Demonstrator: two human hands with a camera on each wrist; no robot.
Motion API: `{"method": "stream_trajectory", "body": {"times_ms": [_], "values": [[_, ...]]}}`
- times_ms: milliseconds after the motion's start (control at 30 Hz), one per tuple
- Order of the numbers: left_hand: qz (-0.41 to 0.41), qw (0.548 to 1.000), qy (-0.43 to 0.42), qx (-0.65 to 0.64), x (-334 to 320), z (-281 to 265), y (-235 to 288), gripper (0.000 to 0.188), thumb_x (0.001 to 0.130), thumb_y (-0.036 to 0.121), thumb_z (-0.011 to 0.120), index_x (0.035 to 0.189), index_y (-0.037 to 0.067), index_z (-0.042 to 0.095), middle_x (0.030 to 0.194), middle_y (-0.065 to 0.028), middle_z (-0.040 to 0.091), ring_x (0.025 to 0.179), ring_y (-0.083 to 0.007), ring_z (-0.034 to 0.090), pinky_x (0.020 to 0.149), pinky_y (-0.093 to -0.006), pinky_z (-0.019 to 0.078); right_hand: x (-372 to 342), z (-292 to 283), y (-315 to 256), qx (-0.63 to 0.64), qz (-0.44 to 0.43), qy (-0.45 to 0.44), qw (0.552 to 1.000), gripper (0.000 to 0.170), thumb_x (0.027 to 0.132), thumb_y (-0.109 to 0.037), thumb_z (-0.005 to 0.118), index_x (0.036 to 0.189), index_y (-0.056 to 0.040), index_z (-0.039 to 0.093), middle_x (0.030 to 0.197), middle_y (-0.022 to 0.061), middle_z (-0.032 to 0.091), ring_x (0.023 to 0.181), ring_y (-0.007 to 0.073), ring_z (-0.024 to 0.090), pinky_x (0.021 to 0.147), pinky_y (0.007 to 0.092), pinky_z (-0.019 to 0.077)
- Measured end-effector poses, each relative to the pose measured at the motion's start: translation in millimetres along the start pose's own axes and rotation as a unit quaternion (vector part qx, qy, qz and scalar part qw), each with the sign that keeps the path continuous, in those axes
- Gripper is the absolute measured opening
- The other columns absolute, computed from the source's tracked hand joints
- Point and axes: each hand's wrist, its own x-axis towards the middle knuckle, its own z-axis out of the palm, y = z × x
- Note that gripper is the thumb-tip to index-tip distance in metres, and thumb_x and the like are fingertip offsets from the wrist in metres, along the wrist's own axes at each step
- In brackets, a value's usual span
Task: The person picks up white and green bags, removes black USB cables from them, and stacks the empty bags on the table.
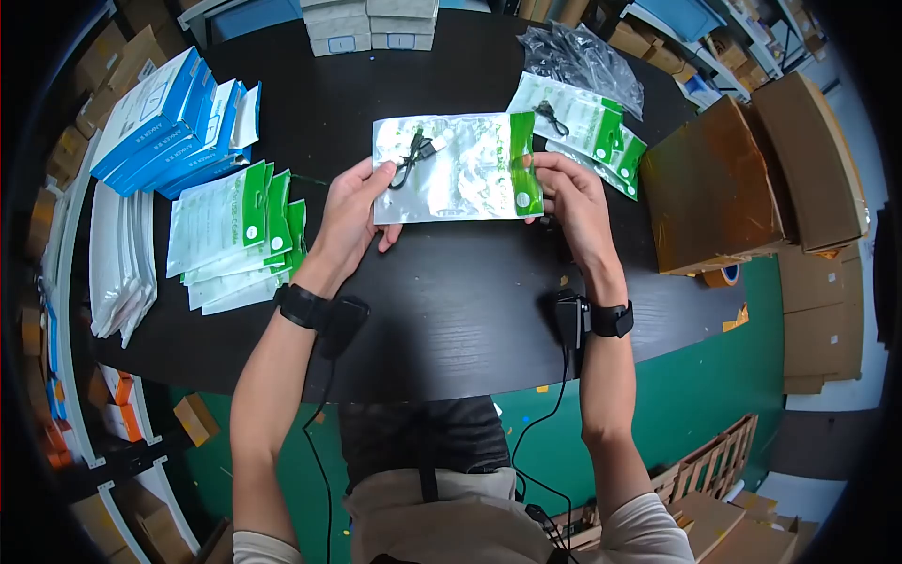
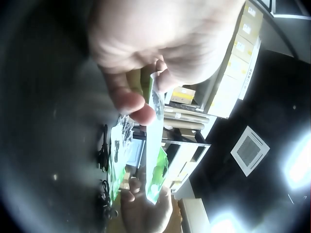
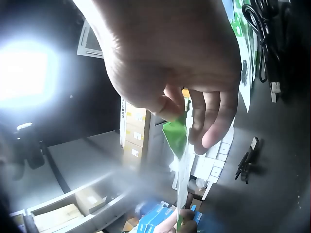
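Packet (image 1: 470, 193) over the dark table (image 1: 451, 310) — long axis left to right, green end (image 1: 522, 179) pointing right — is pinched at opposite ends by the left hand (image 1: 352, 214) and right hand (image 1: 579, 207).

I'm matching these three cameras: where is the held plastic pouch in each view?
Head: pouch, upper centre, between left hand and right hand.
Left wrist: pouch, edge-on, near centre.
Right wrist: pouch, edge-on, lower centre.
Shared landmark: the pouch's green end, at the right hand.

silver-and-green pouch (image 1: 474, 183), black cable (image 1: 411, 158), blue-and-white boxes (image 1: 155, 146)
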Motion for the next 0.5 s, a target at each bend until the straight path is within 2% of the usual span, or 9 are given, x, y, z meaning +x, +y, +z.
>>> {"method": "stream_trajectory", "body": {"times_ms": [133,267,400,500], "values": [[0.006,1.0,0.003,0.013,-1,0,1,0.03,0.107,0.028,0.052,0.112,-0.001,0.059,0.074,-0.0055,0.066,0.046,-0.0113,0.059,0.035,-0.0225,0.0406,-1,-1,5,-0.083,-0.018,0.007,0.996,0.02,0.098,-0.011,0.066,0.115,-0.0018,0.069,0.096,0.0005,0.07,0.079,0.0049,0.062,0.069,0.0211,0.0501],[0.007,1.0,-0.011,0.019,-2,2,1,0.032,0.107,0.029,0.052,0.116,-0.002,0.06,0.074,-0.0055,0.066,0.046,-0.0107,0.058,0.035,-0.0217,0.0405,-5,3,3,-0.15,-0.027,-0.037,0.988,0.022,0.096,-0.014,0.069,0.114,-0.0002,0.073,0.096,-0.0003,0.07,0.081,0.0047,0.06,0.071,0.0208,0.0477],[-0.011,0.999,-0.039,0.033,-5,7,2,0.034,0.106,0.029,0.053,0.118,-0.002,0.06,0.075,-0.0054,0.066,0.046,-0.0103,0.059,0.035,-0.021,0.0409,-8,16,-4,-0.169,-0.033,-0.042,0.984,0.025,0.094,-0.016,0.071,0.114,-0.0018,0.075,0.093,0.0004,0.071,0.082,0.0069,0.06,0.073,0.0228,0.0468],[-0.021,0.998,-0.054,0.038,-8,11,4,0.034,0.106,0.028,0.054,0.119,-0.003,0.06,0.075,-0.0055,0.067,0.046,-0.01,0.059,0.036,-0.0205,0.0414,-10,18,-10,-0.243,-0.022,-0.062,0.968,0.027,0.091,-0.02,0.076,0.113,-0.0043,0.076,0.092,0.0024,0.071,0.084,0.0107,0.06,0.077,0.0281,0.0485]]}}
